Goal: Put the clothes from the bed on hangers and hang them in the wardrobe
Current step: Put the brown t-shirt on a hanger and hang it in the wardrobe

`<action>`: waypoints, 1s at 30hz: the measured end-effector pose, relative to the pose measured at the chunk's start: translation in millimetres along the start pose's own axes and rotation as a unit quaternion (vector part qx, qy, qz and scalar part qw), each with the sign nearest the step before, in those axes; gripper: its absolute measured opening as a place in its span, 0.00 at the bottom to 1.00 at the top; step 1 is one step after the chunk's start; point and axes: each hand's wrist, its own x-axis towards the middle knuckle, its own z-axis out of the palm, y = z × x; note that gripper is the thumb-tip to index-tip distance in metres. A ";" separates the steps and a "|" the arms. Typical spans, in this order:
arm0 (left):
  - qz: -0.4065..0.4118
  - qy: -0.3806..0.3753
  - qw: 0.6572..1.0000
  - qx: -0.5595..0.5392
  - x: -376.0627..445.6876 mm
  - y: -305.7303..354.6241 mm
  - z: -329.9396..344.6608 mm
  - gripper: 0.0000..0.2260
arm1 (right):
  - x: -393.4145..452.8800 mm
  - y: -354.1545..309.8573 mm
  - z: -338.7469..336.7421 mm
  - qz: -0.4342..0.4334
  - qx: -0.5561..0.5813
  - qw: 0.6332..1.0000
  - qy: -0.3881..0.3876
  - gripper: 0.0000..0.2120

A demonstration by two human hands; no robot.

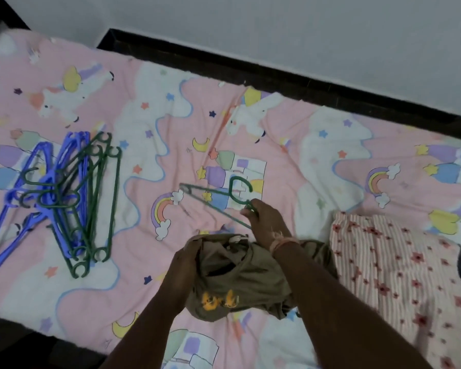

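Head view, contents as seen from above the bed, which carries a pink sheet printed with unicorns, rainbows, moons and stars.

Item one: olive-green T-shirt with an orange print, bunched on the sheet near the bed's close edge, between my forearms. My left hand grips its neck opening, fingers curled into the fabric.

Item two: green hanger, lifted just beyond the T-shirt, hook pointing away from me. My right hand pinches it at the base of the hook, fingers closed round the plastic; a thread band sits on that wrist.

Item three: pile of spare hangers, blue and green mixed, lying flat on the sheet well to the left of the T-shirt.

Item four: striped garment with red flowers, spread on the sheet just right of my right forearm.

Beyond the far edge, a dark bed frame against a pale wall.
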 end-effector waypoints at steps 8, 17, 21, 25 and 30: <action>-0.030 -0.016 0.996 0.088 -51.0 102.9 5.7 0.17 | -80.0 -91.0 -99.2 -0.024 0.062 0.994 0.084 0.15; 0.069 0.019 0.993 0.093 -119.2 262.0 -8.4 0.10 | -177.1 -155.9 -234.4 -0.040 0.063 0.994 0.081 0.15; 0.173 0.024 0.965 0.195 -155.0 331.3 0.7 0.13 | -198.3 -191.7 -290.8 -0.065 0.035 0.992 0.103 0.13; 0.235 0.027 0.926 0.296 -186.2 375.6 9.0 0.15 | -218.2 -220.0 -344.7 -0.094 0.012 0.987 0.132 0.13; 0.265 -0.006 0.915 0.304 -221.5 396.3 12.9 0.15 | -235.6 -244.8 -376.2 -0.145 -0.006 0.976 0.162 0.13</action>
